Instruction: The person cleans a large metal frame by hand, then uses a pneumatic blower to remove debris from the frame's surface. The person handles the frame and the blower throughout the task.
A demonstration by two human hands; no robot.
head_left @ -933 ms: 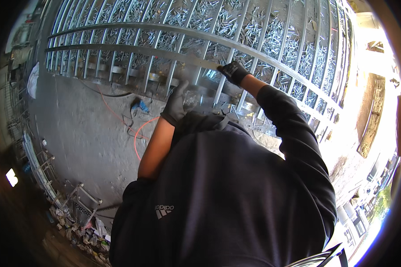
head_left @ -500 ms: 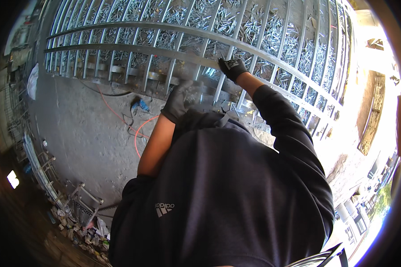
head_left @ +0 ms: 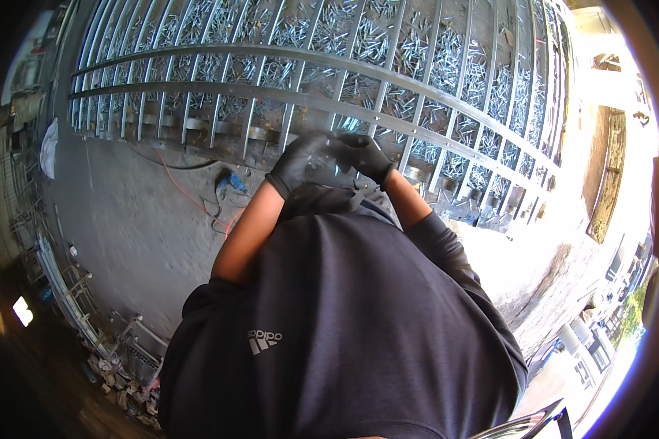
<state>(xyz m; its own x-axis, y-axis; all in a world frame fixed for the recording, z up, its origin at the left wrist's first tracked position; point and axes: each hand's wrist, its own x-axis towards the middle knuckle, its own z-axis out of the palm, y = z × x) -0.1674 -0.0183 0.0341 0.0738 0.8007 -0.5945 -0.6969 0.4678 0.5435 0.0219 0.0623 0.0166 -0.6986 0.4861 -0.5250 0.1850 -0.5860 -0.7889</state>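
Note:
A large grey metal gate (head_left: 388, 80) of curved rails and many upright bars lies in front of me, with several short shiny metal pieces scattered beneath it. Both my hands wear black gloves and meet just above my chest, over the gate's lower rail. My left hand (head_left: 299, 161) is curled, with something small and greyish blurred at its fingertips. My right hand (head_left: 364, 156) touches the left one, its fingers bent toward the same spot. What lies between the hands is too blurred to name. My dark shirt fills the lower middle of the view.
A blue power tool (head_left: 231, 181) lies on the concrete floor (head_left: 124, 219) beside an orange cable (head_left: 196, 199). A white cloth (head_left: 49, 145) hangs at the left. Metal frames and scrap (head_left: 95, 329) line the lower left. Bright sunlit ground lies to the right.
My right hand has left the gate bar further right and come back to meet my left hand, which stayed near the rail.

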